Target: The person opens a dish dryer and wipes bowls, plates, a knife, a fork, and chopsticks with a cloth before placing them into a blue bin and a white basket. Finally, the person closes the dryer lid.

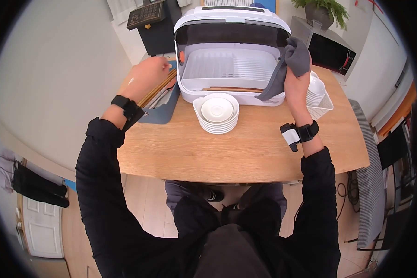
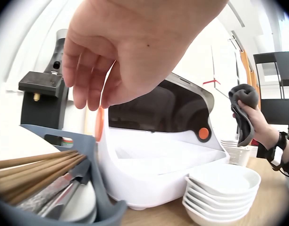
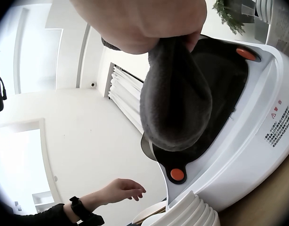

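Note:
My left hand (image 1: 146, 76) hovers over a blue-grey basket (image 1: 164, 113) at the table's left, its fingers loosely bent with nothing between them. Bundled wooden chopsticks (image 2: 36, 174) and metal cutlery (image 2: 62, 200) lie in that basket. My right hand (image 1: 297, 90) grips a bunched dark grey cloth (image 3: 175, 99), raised at the right front of a white dish cabinet (image 1: 192, 95). The cabinet's dark see-through lid (image 2: 158, 108) is up, showing a ribbed white rack (image 1: 229, 65) inside. A few brown chopsticks (image 1: 234, 89) lie along its front ledge.
Stacked white bowls (image 1: 217, 111) stand on the wooden table (image 1: 217, 155) just before the cabinet. At the right is a white basket (image 1: 322, 112) holding more white dishes (image 1: 316, 90). Behind stand a microwave (image 1: 331, 52), a potted plant (image 1: 317, 16) and a black machine (image 1: 160, 34).

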